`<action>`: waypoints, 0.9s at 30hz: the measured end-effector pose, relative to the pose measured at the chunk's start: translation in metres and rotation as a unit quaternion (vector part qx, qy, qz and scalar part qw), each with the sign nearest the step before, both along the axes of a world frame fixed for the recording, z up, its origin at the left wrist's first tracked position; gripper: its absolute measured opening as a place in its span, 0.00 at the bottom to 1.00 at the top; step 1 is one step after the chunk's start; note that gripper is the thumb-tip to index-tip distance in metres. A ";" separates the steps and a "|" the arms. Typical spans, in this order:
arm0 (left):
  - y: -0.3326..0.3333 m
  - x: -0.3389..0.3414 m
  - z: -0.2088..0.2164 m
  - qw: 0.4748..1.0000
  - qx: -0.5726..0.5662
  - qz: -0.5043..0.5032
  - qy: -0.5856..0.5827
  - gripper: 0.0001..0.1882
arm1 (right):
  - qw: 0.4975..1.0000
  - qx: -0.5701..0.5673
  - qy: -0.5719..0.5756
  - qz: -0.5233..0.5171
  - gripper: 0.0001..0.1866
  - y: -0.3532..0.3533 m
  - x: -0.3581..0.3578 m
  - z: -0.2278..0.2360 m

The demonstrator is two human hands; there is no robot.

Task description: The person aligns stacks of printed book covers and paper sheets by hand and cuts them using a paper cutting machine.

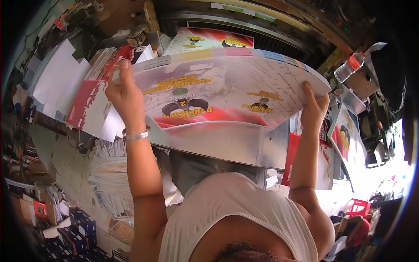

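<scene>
Head view: The left hand (126,98) and the right hand (315,107) pinch opposite side edges of a printed sheet (244,89), thumbs on top; the remaining fingers are mostly hidden behind it. The sheet spans the gap between the fingers, bowed, over a metal tabletop (209,142). Its glossy face is pale grey-white, red toward the near edge, with dark emblems and inverted yellow lettering. A multicoloured strip lines the far edge, between the thumbs.
</scene>
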State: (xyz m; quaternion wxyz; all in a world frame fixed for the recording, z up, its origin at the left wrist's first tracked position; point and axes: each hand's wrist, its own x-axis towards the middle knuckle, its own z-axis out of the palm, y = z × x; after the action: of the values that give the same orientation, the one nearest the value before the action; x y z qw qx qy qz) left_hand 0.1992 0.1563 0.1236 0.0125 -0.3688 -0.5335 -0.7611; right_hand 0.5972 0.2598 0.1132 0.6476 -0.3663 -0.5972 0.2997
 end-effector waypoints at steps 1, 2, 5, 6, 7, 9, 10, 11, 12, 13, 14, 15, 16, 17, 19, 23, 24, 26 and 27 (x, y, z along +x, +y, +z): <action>0.001 0.002 0.002 1.000 0.003 -0.004 -0.016 0.22 | 1.000 -0.003 0.006 -0.002 0.22 0.001 0.000 -0.001; 0.002 0.002 0.003 0.999 0.006 -0.009 -0.032 0.22 | 1.000 -0.006 0.012 -0.003 0.22 0.002 0.001 -0.001; 0.006 0.005 0.005 0.999 0.033 -0.003 -0.027 0.22 | 1.000 -0.003 0.026 -0.012 0.21 0.004 0.001 -0.004; 0.006 0.005 0.006 0.999 0.043 0.002 -0.022 0.22 | 1.000 -0.001 0.023 -0.008 0.21 0.005 0.001 -0.004; 0.007 0.003 0.005 0.999 0.045 0.008 -0.024 0.22 | 1.000 0.008 0.020 -0.013 0.21 0.006 0.001 -0.004; 0.006 -0.002 0.002 0.999 0.027 0.004 -0.025 0.22 | 1.000 0.019 0.016 -0.013 0.21 0.009 0.000 -0.005; 0.005 0.000 0.004 0.999 0.028 0.007 -0.026 0.22 | 0.999 0.028 0.018 -0.017 0.22 0.011 0.001 -0.007; 0.003 0.003 0.008 0.999 0.003 -0.014 -0.046 0.21 | 0.999 0.036 0.020 -0.022 0.22 0.013 0.002 -0.008; 0.003 0.005 0.010 0.997 -0.022 -0.036 -0.065 0.22 | 0.999 0.038 0.019 -0.020 0.22 0.014 0.002 -0.008; 0.003 0.004 0.010 0.997 -0.020 -0.033 -0.066 0.22 | 0.999 0.042 0.026 -0.016 0.22 0.016 0.002 -0.008; 0.003 0.003 0.009 0.997 -0.015 -0.039 -0.066 0.23 | 0.998 0.046 0.033 -0.014 0.22 0.017 0.002 -0.008; 0.004 0.003 0.009 0.997 -0.009 -0.046 -0.067 0.23 | 0.998 0.047 0.033 -0.012 0.22 0.018 0.003 -0.008; 0.004 0.003 0.009 0.997 -0.008 -0.045 -0.067 0.23 | 0.998 0.046 0.039 -0.008 0.22 0.018 0.003 -0.009; 0.004 0.004 0.010 0.997 -0.003 -0.047 -0.067 0.23 | 0.998 0.044 0.046 -0.004 0.22 0.019 0.003 -0.008; 0.005 0.002 0.008 0.997 0.003 -0.049 -0.067 0.23 | 0.998 0.049 0.046 0.007 0.23 0.021 0.004 -0.008; 0.007 -0.002 0.004 0.996 -0.012 -0.049 -0.075 0.22 | 0.996 0.059 0.051 0.035 0.23 0.022 0.003 -0.004; 0.008 -0.001 0.004 0.996 -0.007 -0.045 -0.073 0.22 | 0.996 0.059 0.051 0.035 0.23 0.022 0.003 -0.003; 0.007 0.000 0.005 0.997 -0.003 -0.045 -0.070 0.22 | 0.994 0.069 0.055 0.066 0.24 0.024 0.002 0.001; 0.007 0.000 0.006 0.997 0.000 -0.045 -0.067 0.22 | 0.994 0.069 0.055 0.067 0.24 0.023 0.001 0.003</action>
State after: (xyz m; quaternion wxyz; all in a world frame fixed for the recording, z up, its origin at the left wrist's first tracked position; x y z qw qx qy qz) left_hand 0.1997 0.1632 0.1296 -0.0573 -0.3405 -0.5161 -0.7838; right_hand 0.5986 0.2831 0.1167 0.6817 -0.2631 -0.6031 0.3200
